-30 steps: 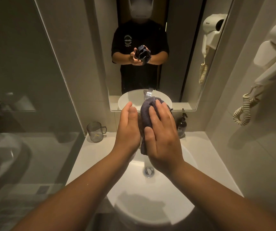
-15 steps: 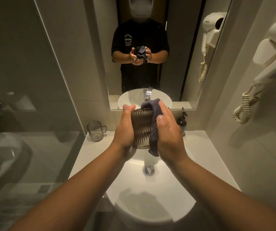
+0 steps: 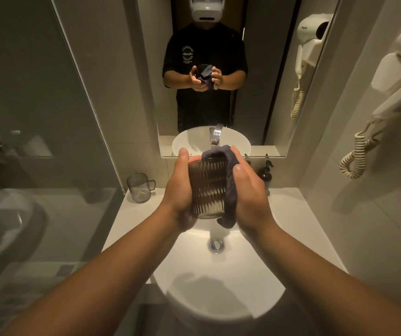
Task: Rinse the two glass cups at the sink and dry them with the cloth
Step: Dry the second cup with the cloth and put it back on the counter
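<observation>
ribbed glass cup [image 3: 208,187] — upright, gripped between both palms | dark cloth [image 3: 229,180] — draped over rim, under right fingers | clear handled cup [image 3: 139,187] — upright, well left of fingers

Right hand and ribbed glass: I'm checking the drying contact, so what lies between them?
The dark cloth lies between the right hand and the ribbed glass, draped over the rim and down the side. The head view shows this.

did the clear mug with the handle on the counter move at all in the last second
No. The clear mug stands in the same spot at the back left corner of the counter, beside the glass partition's edge, handle pointing right, while the hands work the ribbed cup over the sink.
</observation>
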Demonstrator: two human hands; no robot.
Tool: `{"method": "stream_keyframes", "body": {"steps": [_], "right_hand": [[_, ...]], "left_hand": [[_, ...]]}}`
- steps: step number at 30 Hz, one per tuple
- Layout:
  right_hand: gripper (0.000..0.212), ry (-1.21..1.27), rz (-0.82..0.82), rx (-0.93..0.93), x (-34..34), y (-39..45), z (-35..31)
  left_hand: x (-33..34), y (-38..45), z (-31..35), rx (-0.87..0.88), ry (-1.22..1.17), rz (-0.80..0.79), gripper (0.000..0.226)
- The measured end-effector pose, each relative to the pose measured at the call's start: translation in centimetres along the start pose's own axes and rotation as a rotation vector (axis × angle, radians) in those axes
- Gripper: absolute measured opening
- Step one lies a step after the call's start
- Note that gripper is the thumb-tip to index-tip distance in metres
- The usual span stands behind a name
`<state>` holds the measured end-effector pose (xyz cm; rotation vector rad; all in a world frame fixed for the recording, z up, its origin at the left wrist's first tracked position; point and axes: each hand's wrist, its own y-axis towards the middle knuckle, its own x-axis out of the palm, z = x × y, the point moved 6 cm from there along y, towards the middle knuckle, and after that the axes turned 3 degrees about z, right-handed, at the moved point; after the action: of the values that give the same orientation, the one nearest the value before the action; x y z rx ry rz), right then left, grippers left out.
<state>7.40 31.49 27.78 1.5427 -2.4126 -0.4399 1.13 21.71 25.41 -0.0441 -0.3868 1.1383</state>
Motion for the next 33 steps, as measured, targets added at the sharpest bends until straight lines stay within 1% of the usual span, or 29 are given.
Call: {"method": "stream_keyframes", "body": {"steps": [1, 4, 6, 8, 10, 11, 13, 14, 15, 18, 19, 20, 21, 22, 24, 25, 27, 28, 30, 32, 33], "right_hand": [[0.041, -0.06, -0.007, -0.02, 0.1, 0.0, -0.3], [0.053, -0.461, 0.047, -0.178, 0.6, -0.8, -1.0], [0.059, -0.633, 0.075, -0.296, 1.0, -1.2, -1.6], [0.059, -0.677, 0.071, -0.359, 1.3, -1.4, -1.9], [0.057, -0.629, 0.076, -0.347, 1.2, -1.5, -1.6], [0.054, -0.571, 0.068, -0.318, 1.3, -1.3, -1.4], [0.047, -0.347, -0.006, -0.196, 1.0, -0.4, 0.0], [0.042, -0.227, -0.051, -0.119, 0.7, 0.2, 0.7], [0.038, -0.128, -0.05, -0.008, 0.0, 0.9, 1.6], [0.032, 0.025, 0.152, 0.412, -3.2, 0.7, 4.9], [0.033, 0.034, 0.193, 0.489, -4.4, 0.0, 6.1], [0.034, 0.02, 0.196, 0.52, -5.3, -0.6, 7.2], [0.034, -0.005, 0.171, 0.527, -6.1, -1.4, 8.1], [0.033, -0.085, 0.11, 0.526, -6.6, -2.1, 9.2], [0.035, -0.422, -0.044, 0.511, -7.1, -4.1, 11.0], [0.029, -0.552, -0.102, 0.466, -6.9, -5.4, 11.7], [0.033, -0.823, -0.209, 0.301, -5.5, -8.5, 12.4], [0.032, -0.923, -0.273, 0.233, -4.4, -10.0, 12.6], [0.026, -0.985, -0.391, 0.196, -2.5, -12.5, 14.5], [0.018, -1.065, -0.487, 0.182, -1.2, -14.6, 16.8], [0.019, -1.12, -0.527, 0.184, -0.7, -15.7, 17.9]], "left_hand": [[-0.1, 0.2, -0.1, -0.02, -0.01, -0.003, 0.077], [-0.4, 0.4, 0.1, -0.015, 0.0, 0.079, 0.078], [-0.3, 0.4, 0.1, 0.007, 0.02, 0.098, 0.079], [0.0, 0.4, 0.0, 0.057, 0.05, 0.043, 0.082], [0.1, 0.6, -0.2, 0.067, 0.051, -0.006, 0.087], [-0.1, 0.8, -0.4, 0.058, 0.046, -0.022, 0.086], [-0.6, 1.0, -0.8, 0.033, 0.029, -0.02, 0.074], [-0.8, 1.2, -1.1, 0.012, 0.02, -0.029, 0.069], [-0.8, 1.2, -1.4, -0.014, 0.006, -0.054, 0.068], [-1.7, 1.3, -2.5, -0.075, -0.044, -0.112, 0.071], [-2.3, 1.3, -2.6, -0.082, -0.055, -0.101, 0.071], [-3.2, 1.3, -2.8, -0.086, -0.064, -0.078, 0.07], [-4.0, 1.3, -3.0, -0.088, -0.063, -0.05, 0.067], [-4.7, 1.3, -3.2, -0.084, -0.051, -0.021, 0.062], [-5.7, 1.1, -3.9, -0.074, -0.008, 0.026, 0.049], [-6.1, 1.0, -4.3, -0.068, 0.024, 0.047, 0.043], [-6.7, 0.8, -5.3, -0.057, 0.108, 0.071, 0.036], [-7.0, 0.8, -5.9, -0.046, 0.159, 0.08, 0.036], [-7.4, 0.7, -6.9, 0.015, 0.238, 0.098, 0.04], [-7.7, 0.3, -7.6, 0.088, 0.302, 0.131, 0.052], [-7.8, -0.1, -7.9, 0.118, 0.337, 0.149, 0.058]]}}
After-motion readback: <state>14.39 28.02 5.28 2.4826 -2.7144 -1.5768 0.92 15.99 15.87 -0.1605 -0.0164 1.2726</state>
